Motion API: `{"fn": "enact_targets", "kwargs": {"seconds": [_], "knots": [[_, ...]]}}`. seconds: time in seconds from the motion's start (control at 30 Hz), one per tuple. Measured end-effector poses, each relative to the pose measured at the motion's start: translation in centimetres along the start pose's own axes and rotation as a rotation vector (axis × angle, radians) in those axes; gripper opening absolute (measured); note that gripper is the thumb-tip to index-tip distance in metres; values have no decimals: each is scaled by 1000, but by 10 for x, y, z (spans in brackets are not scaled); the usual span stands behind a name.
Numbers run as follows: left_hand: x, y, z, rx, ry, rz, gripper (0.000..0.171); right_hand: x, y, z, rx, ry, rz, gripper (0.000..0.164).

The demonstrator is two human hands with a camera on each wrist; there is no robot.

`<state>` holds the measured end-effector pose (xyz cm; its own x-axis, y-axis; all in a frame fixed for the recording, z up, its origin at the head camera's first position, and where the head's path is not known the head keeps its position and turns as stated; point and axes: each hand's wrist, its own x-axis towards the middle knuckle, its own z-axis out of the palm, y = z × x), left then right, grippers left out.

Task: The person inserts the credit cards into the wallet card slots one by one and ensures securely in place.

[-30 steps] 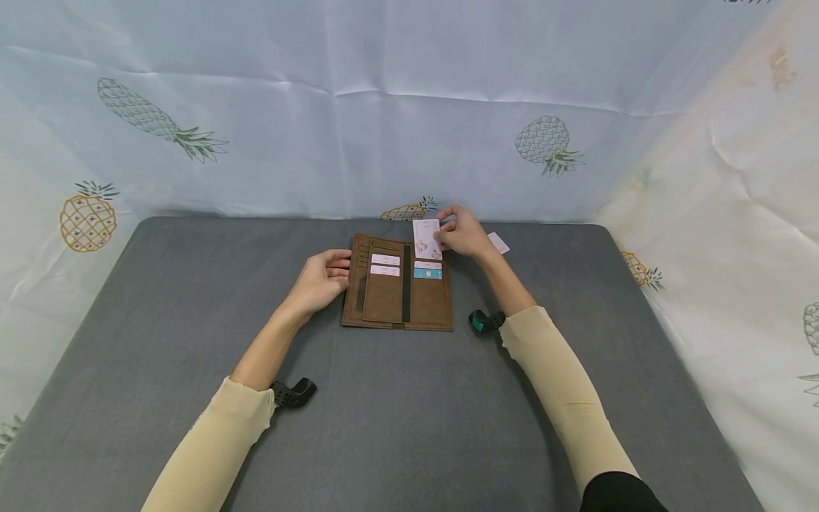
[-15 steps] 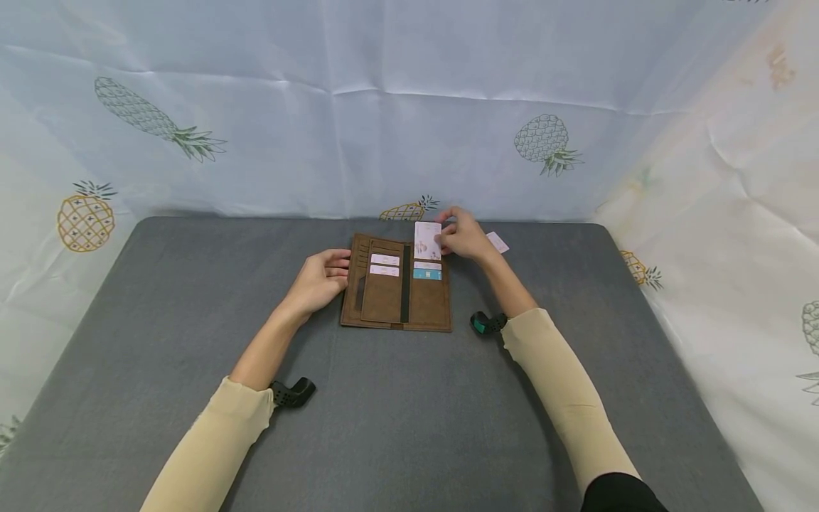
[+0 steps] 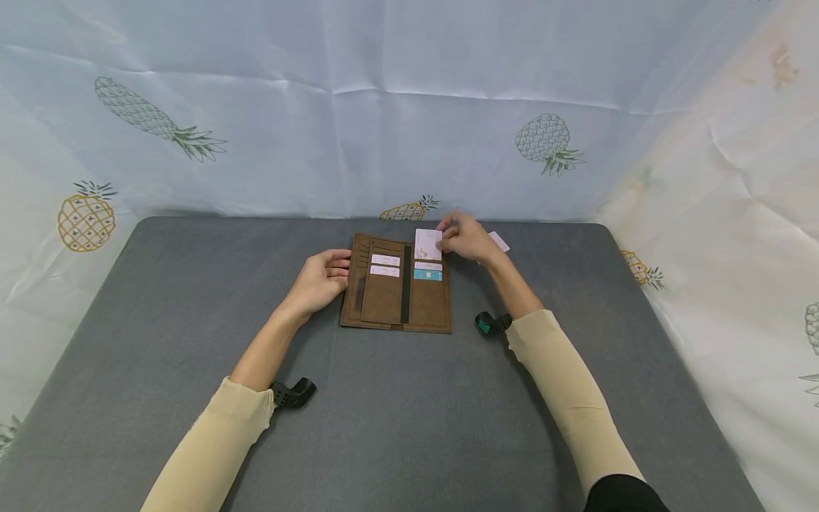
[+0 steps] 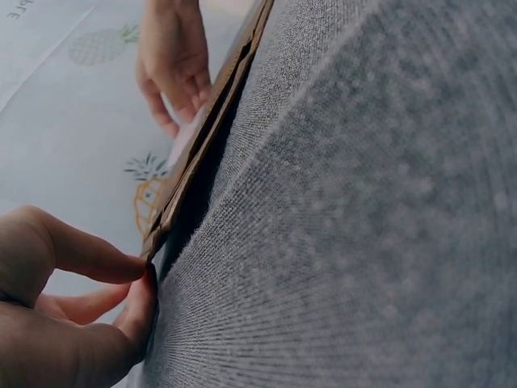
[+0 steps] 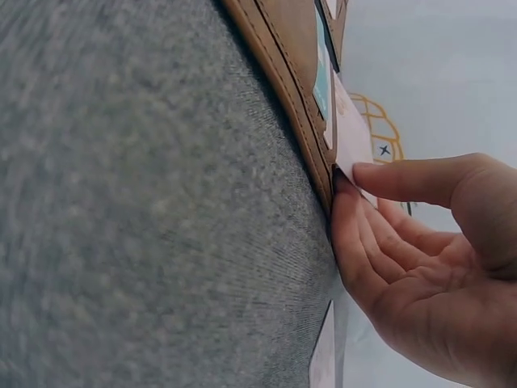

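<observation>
A brown wallet (image 3: 384,302) lies unfolded on the grey table. My left hand (image 3: 316,279) pinches its left edge between thumb and finger, as the left wrist view shows at the wallet's corner (image 4: 153,242). My right hand (image 3: 468,240) holds a pink patterned card (image 3: 426,244) by its right side, the thumb on its face. That card stands partly in the top slot of the wallet's right side, its upper part exposed. Below it sit another pale card (image 3: 427,266) and a teal card (image 3: 427,274). Two pale cards (image 3: 385,260) fill slots in the left flap.
A loose pink card (image 3: 500,242) lies on the table behind my right wrist, partly covered by it. The table's (image 3: 384,427) far edge runs close beyond the wallet, against a pineapple-print cloth (image 3: 320,142). Black wrist mounts (image 3: 294,393) hang from both sleeves.
The pink card has slid down toward the wallet, so less of it shows above the slot. My right hand has come slightly down with it; the left hand stays in place.
</observation>
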<state>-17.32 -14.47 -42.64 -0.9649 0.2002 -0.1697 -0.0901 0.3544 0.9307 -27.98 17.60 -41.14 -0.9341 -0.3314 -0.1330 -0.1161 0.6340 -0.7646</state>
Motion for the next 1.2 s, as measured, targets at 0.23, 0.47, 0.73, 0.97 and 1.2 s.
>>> {"fn": "enact_targets", "kwargs": {"seconds": [0.23, 0.47, 0.73, 0.97, 1.2], "knots": [[-1, 0, 0, 4, 2, 5, 61, -1, -1, -1, -64, -26, -19, 26], [0, 0, 1, 3, -3, 3, 61, -4, -1, -4, -98, -45, -45, 21], [-1, 1, 0, 4, -1, 8, 61, -6, -1, -7, -87, -113, -62, 18], [-1, 1, 0, 1, -6, 1, 61, -7, -1, -8, -90, -157, -65, 15], [-1, 1, 0, 2, -4, -2, 61, -10, -1, -9, -112, -170, -58, 14]]}}
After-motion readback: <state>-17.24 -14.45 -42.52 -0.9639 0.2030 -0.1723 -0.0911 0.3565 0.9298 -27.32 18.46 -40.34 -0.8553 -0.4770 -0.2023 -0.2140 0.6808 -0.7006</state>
